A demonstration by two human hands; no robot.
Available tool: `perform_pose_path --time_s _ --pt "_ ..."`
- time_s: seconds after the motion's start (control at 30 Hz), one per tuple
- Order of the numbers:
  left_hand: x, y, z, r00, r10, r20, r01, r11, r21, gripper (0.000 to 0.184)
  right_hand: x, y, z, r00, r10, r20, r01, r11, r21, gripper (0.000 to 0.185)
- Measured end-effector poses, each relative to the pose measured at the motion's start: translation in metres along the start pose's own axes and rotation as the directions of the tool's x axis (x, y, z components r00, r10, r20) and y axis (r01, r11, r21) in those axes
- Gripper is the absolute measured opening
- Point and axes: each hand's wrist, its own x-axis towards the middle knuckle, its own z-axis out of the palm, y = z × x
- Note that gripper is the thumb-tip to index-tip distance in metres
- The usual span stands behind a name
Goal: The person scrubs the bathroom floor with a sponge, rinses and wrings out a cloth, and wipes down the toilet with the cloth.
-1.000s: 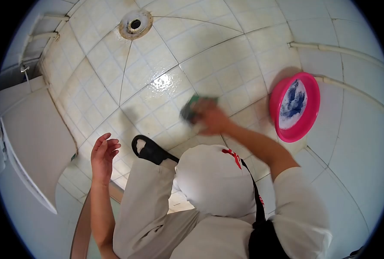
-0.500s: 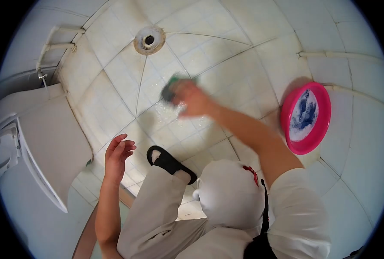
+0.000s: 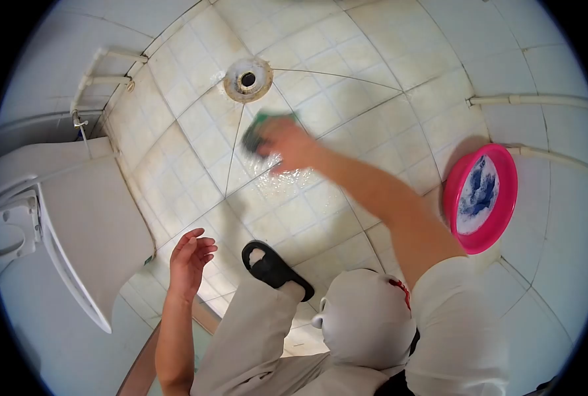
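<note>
Blurred by motion, my right hand [image 3: 290,143] is closed over a dark green scrubbing pad [image 3: 257,132], pressed to the tiled floor [image 3: 320,152] a little below the round drain [image 3: 247,80]. Wet, shiny suds lie on the tiles beside and below that hand. My left hand [image 3: 189,261] hangs at the lower left with its fingers loosely curled and apart, holding nothing, nearest to the black slipper [image 3: 274,269] on my foot.
At the right, a pink basin [image 3: 503,204] holds foam and a blue cloth [image 3: 484,187] by the wall. Pale pipes [image 3: 531,100] run along that wall. A white fixture [image 3: 82,218] stands at the left, with more pipes above it.
My right hand with the pad has moved up and left over the floor, closer to the drain. The view has shifted, so floor, basin and left hand appear lower and farther right.
</note>
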Motion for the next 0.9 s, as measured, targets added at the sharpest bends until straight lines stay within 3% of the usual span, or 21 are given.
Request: perform_pose_path --time_s 0.07,0.1,0.13,0.17,0.23,0.3,0.33,0.37,0.4,0.5,0.53,0.57,0.63,0.73,0.83,0.9 --pt "-0.006 0.001 -0.003 1.0 0.017 -0.002 -0.017 1.0 -0.01 0.036 -0.015 0.073 -0.043 0.907 0.357 -0.224 -0.379 0.923 -0.065 0.051" --pt "-0.008 -0.002 -0.004 1.0 0.004 -0.012 -0.004 1.0 -0.013 0.036 -0.02 0.114 -0.084 0.828 0.533 -0.178 -0.554 0.826 -0.103 0.057" --pt "-0.012 -0.006 -0.009 1.0 -0.005 -0.025 0.005 1.0 -0.012 0.036 -0.031 0.157 -0.103 0.665 0.686 -0.295 -0.743 0.569 -0.351 0.068" --pt "-0.013 -0.008 -0.011 0.999 -0.01 -0.037 0.009 1.0 -0.013 0.037 -0.033 0.177 -0.125 0.395 0.853 -0.341 -0.905 0.297 -0.306 0.084" --pt "-0.013 -0.005 -0.011 0.999 -0.033 -0.029 0.032 0.999 -0.018 0.037 -0.009 0.163 -0.142 0.301 0.92 -0.249 -0.949 0.264 -0.172 0.086" --pt "-0.006 -0.001 -0.002 0.998 -0.049 -0.039 0.048 0.998 -0.027 0.036 0.021 0.138 -0.089 0.6 0.773 -0.208 -0.791 0.533 -0.3 0.086" --pt "-0.002 0.005 0.007 0.999 -0.046 -0.022 0.046 0.999 -0.027 0.035 0.03 0.1 -0.059 0.698 0.695 -0.171 -0.713 0.651 -0.262 0.084" --pt "0.004 0.011 0.017 1.0 -0.016 -0.004 0.016 1.0 -0.009 0.035 0.034 0.067 -0.032 0.824 0.566 -0.035 -0.559 0.8 -0.216 0.081" --pt "0.007 0.015 0.024 1.0 0.005 0.013 -0.006 1.0 0.011 0.035 0.034 0.021 -0.023 0.89 0.444 0.103 -0.411 0.879 -0.241 0.075" --pt "0.017 0.032 0.049 0.998 0.051 0.043 -0.054 0.996 0.071 0.035 -0.027 -0.052 0.02 0.95 0.24 0.2 -0.166 0.929 -0.33 0.051" --pt "0.021 0.033 0.052 0.995 0.07 0.064 -0.075 0.994 0.083 0.035 -0.064 -0.057 0.028 0.97 0.218 0.106 -0.182 0.944 -0.276 0.035" --pt "0.027 0.031 0.055 0.991 0.072 0.111 -0.083 0.992 0.096 0.035 -0.103 -0.06 0.019 0.979 0.178 -0.097 -0.197 0.948 -0.25 0.02" --pt "0.039 0.03 0.068 0.988 0.026 0.15 -0.045 0.991 0.123 0.037 -0.168 -0.051 0.003 0.907 0.361 -0.218 -0.404 0.891 -0.206 0.016" --pt "0.053 0.03 0.091 0.98 -0.025 0.198 -0.016 0.98 0.2 0.036 -0.213 -0.057 -0.062 0.569 0.761 -0.311 -0.756 0.633 0.167 0.015" --pt "0.069 0.04 0.11 0.967 -0.024 0.255 -0.053 0.956 0.288 0.034 -0.24 -0.08 -0.132 0.403 0.786 -0.469 -0.683 0.599 0.418 0.017" --pt "0.073 0.045 0.12 0.968 0.006 0.25 -0.098 0.929 0.356 0.033 -0.271 -0.106 -0.199 0.245 0.814 -0.527 -0.715 0.519 0.469 0.02"
